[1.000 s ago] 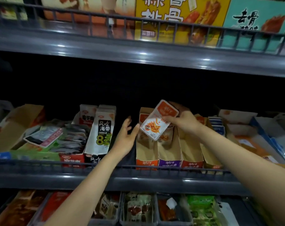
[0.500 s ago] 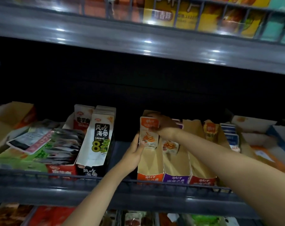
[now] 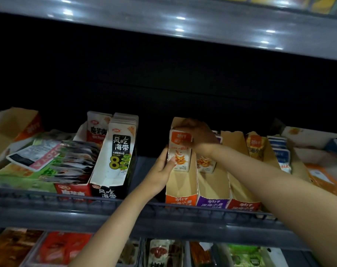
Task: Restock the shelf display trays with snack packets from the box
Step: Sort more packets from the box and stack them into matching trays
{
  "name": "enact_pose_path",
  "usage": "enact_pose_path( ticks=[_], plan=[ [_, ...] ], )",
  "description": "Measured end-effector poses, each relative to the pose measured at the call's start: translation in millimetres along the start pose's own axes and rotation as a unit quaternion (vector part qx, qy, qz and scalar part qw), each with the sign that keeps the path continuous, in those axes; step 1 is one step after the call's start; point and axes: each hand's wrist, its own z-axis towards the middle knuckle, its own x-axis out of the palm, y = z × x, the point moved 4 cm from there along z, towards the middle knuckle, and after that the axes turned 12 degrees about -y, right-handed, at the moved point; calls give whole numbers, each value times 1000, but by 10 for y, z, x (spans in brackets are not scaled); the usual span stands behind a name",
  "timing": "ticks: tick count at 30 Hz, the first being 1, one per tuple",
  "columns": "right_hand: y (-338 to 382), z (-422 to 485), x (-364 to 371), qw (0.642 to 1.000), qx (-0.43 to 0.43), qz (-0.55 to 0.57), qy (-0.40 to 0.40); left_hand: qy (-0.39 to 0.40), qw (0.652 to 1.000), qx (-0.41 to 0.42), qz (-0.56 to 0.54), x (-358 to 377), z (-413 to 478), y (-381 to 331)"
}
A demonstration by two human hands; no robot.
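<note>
Right grip (image 3: 199,136) pinches the snack packet (image 3: 180,154) at its top, left grip (image 3: 160,171) curls round its side, likely seating it upright in the orange tray (image 3: 180,191) by the front edge of the shelf (image 3: 48,218).

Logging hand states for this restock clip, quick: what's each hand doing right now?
Left hand: closed on the packet, thumb on its lower front.
Right hand: closed on the packet's top edge.
</note>
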Motion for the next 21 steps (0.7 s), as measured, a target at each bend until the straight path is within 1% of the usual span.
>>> enact_pose_path(
  ticks=[3,9,13,15,17,21],
  plan=[
    [21,-31,-29,1000,-4,-9,4,-7,1000,6,2,-8,16,10],
    [1,-166,-81,1000,-3,23,7,-19,999,18,24,-20,-18,-49],
    [23,-337,-227,999,11,50,0,-29,996,36,70,-61,-105,-162],
    [52,-470,-338,998,24,57,7,-33,990,75,112,-86,-208,-288],
    [73,-641,-469,998,40,51,17,-43,977,109,180,-132,-314,-379],
    [104,-1067,-679,998,33,48,19,-45,927,148,341,-206,-597,-470]
  ],
)
